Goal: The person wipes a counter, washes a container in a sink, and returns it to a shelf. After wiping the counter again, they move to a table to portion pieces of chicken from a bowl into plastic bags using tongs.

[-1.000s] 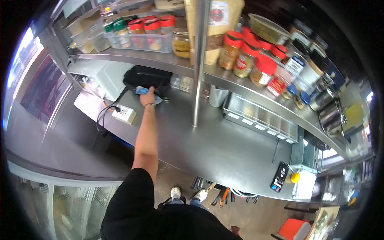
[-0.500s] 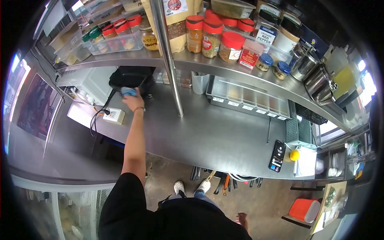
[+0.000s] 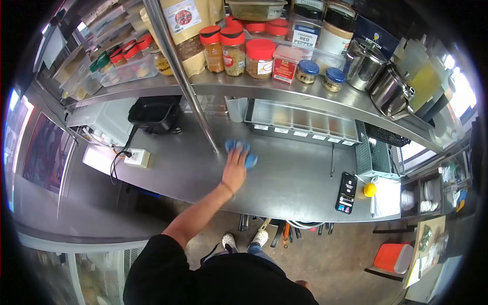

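The left hand's (image 3: 234,174) fingers (image 3: 236,154) lay outstretched, slightly parted, over a blue cloth (image 3: 250,161); whether they gripped it could not be determined. The cloth was on the steel counter (image 3: 290,188), near the metal post's (image 3: 195,109) foot. The right hand (image 3: 303,283) showed only partly; its finger state could not be told.

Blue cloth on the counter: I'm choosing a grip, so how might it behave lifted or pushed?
The blue cloth is probably floppy, bunched unevenly under the left hand. It should slide easily, since the metal counter looks smooth.
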Tool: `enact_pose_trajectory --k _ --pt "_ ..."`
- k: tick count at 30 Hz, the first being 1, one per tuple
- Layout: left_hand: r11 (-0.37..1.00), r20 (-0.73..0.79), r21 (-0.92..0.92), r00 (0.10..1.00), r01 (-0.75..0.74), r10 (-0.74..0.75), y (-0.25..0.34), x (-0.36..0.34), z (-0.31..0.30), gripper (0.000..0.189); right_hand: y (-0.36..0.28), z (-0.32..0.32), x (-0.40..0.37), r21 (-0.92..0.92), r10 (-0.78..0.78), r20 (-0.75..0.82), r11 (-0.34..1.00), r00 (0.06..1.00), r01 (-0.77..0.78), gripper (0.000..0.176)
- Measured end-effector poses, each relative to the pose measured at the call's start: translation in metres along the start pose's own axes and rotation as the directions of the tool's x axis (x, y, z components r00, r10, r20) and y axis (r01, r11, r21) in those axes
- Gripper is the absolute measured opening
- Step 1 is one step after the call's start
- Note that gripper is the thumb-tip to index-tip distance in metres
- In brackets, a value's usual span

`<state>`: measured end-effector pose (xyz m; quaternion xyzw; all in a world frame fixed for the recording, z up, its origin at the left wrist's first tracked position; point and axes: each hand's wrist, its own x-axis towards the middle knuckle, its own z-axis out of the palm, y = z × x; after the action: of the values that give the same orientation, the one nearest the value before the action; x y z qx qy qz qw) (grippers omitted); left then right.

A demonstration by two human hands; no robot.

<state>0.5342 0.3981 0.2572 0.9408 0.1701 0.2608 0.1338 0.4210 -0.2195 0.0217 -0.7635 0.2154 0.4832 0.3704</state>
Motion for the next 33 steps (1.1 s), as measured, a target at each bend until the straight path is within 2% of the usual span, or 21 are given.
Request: enact_pose_trajectory --k 2,4,6,8,9,10,11,12,13,14,15,16,17,18,19,20,24,26,27,29,33 --pt "0.999 -0.031 0.003 0.999 0.043 -0.043 -0.023 0.073 0.011 0.051 0.010 -0.008 0.004 0.075 0.032 0.009 0.997 0.999 -0.032 0.023" --pt "0.995 0.015 -0.006 0.995 0.098 -0.098 -0.043 0.080 0.034 0.049 0.014 -0.017 0.009 0.149 0.050 0.027 0.987 0.998 -0.053 0.023" --pt "0.987 0.238 0.147 0.967 0.060 -0.094 -0.040 0.054 0.032 0.051 0.012 -0.028 0.016 0.232 0.031 0.036 0.972 0.999 -0.039 0.022" --pt "0.983 0.206 0.180 0.976 0.035 -0.072 -0.031 -0.007 0.017 0.051 0.011 -0.032 0.033 0.349 -0.040 0.020 0.937 0.999 0.030 0.021" --pt "0.986 0.235 0.166 0.970 0.019 -0.058 -0.018 -0.042 -0.004 0.052 0.001 -0.028 0.023 0.207 -0.055 -0.037 0.976 0.998 0.061 0.022" --pt "0.983 0.299 0.070 0.937 0.168 -0.181 -0.007 -0.078 -0.022 0.055 -0.014 -0.023 0.020 0.072 -0.074 -0.102 0.994 0.992 0.082 0.023" --pt "0.980 0.331 0.040 0.922 0.196 -0.198 0.008 -0.108 -0.048 0.056 -0.022 -0.017 0.015 0.009 -0.121 -0.106 0.992 0.987 0.123 0.024" --pt "0.987 0.348 0.087 0.925 0.132 -0.155 -0.001 -0.145 -0.057 0.056 -0.023 -0.012 0.011 -0.045 -0.157 -0.121 0.987 0.980 0.153 0.025" --pt "0.975 0.375 0.060 0.901 0.214 -0.221 0.001 -0.162 -0.078 0.053 -0.025 -0.009 0.005 0.059 -0.110 -0.109 0.991 0.988 0.116 0.026" --pt "0.982 0.326 0.068 0.927 0.175 -0.188 -0.030 -0.195 -0.075 0.048 -0.024 -0.007 0.000 0.159 -0.071 -0.091 0.984 0.993 0.085 0.028" --pt "0.953 0.360 0.115 0.882 0.281 -0.304 -0.026 -0.186 -0.101 0.043 -0.024 -0.007 0.000 0.223 0.004 -0.053 0.975 0.999 0.008 0.029" --pt "0.954 0.299 0.122 0.907 0.272 -0.297 -0.040 -0.184 -0.116 0.039 -0.025 -0.012 0.002 0.272 0.063 0.001 0.960 0.998 -0.061 0.030" --pt "0.904 0.174 -0.017 0.892 0.426 -0.417 -0.049 -0.168 -0.127 0.038 -0.027 -0.021 0.000 0.296 0.064 -0.020 0.954 0.998 -0.055 0.030" --pt "0.904 0.042 0.177 0.915 0.389 -0.402 -0.086 -0.171 -0.133 0.039 -0.029 -0.025 0.000 0.240 0.119 -0.017 0.964 0.993 -0.112 0.031" --pt "0.906 -0.062 0.091 0.910 0.414 -0.409 -0.097 -0.155 -0.145 0.044 -0.030 -0.026 0.002 0.178 0.173 -0.007 0.969 0.985 -0.169 0.032" --pt "0.905 -0.131 0.194 0.924 0.380 -0.360 -0.089 -0.133 -0.164 0.048 -0.002 -0.039 0.037 0.339 0.216 0.049 0.915 0.975 -0.220 0.030" --pt "0.910 -0.285 0.215 0.914 0.356 -0.290 -0.081 -0.070 -0.171 0.055 -0.049 -0.068 0.029 0.359 0.185 -0.054 0.920 0.981 -0.154 0.027" --pt "0.881 -0.174 0.336 0.942 0.332 -0.288 -0.103 -0.061 -0.135 0.052 -0.076 -0.071 0.026 0.218 0.052 -0.210 0.976 0.976 -0.005 0.027" --pt "0.881 -0.176 0.341 0.943 0.328 -0.284 -0.116 -0.065 -0.104 0.052 -0.083 -0.069 0.030 0.221 0.050 -0.205 0.975 0.978 -0.004 0.027" --pt "0.892 0.115 0.388 0.948 0.233 -0.298 -0.128 -0.078 -0.055 0.048 -0.089 -0.065 0.043 0.164 -0.050 -0.223 0.983 0.974 0.087 0.026" --pt "0.886 0.130 0.364 0.927 0.286 -0.352 -0.133 -0.080 -0.049 0.051 -0.094 -0.046 0.043 0.143 -0.082 -0.171 0.984 0.982 0.107 0.025"
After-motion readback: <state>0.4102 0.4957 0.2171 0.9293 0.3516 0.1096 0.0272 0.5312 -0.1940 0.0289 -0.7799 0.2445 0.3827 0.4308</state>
